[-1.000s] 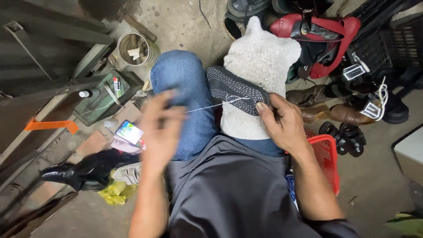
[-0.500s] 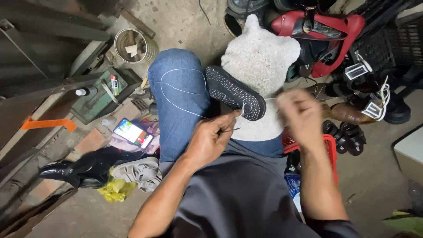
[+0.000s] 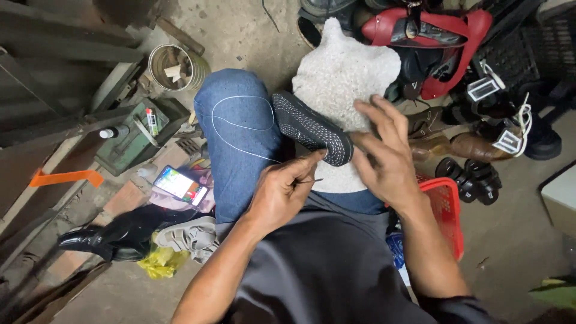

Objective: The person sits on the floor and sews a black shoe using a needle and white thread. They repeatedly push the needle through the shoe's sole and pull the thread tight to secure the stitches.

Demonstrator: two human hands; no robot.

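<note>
A: Where are the hands now, compared with a second ago?

B: The left hand (image 3: 282,195) has come back in. A second ago it was stretched out over the knee with the white thread (image 3: 237,129) pulled taut; now it sits just below the heel of the black shoe (image 3: 312,129), fingers pinched together on a thin needle (image 3: 311,180), and the thread lies slack in a loop across the jeans (image 3: 237,144).

A: And the right hand?

B: The right hand (image 3: 384,159) was gripping the shoe's edge before. Now it is spread flat and open, fingers apart, resting beside the shoe's heel on the white fleecy cloth (image 3: 345,72) that covers the lap. It clamps nothing that I can see.

A: So where does that leave the stitching?

B: I'd judge one stitch has been drawn through and the needle is back at the sole's rim, close to the row of white stitches there. The shoe lies sole up between the two hands, touching the left fingertips.

A: Anything else close by?

B: A phone (image 3: 180,185) with a lit screen lies on the floor beyond the left hand, and a red basket (image 3: 447,210) sits just under the right wrist.
</note>
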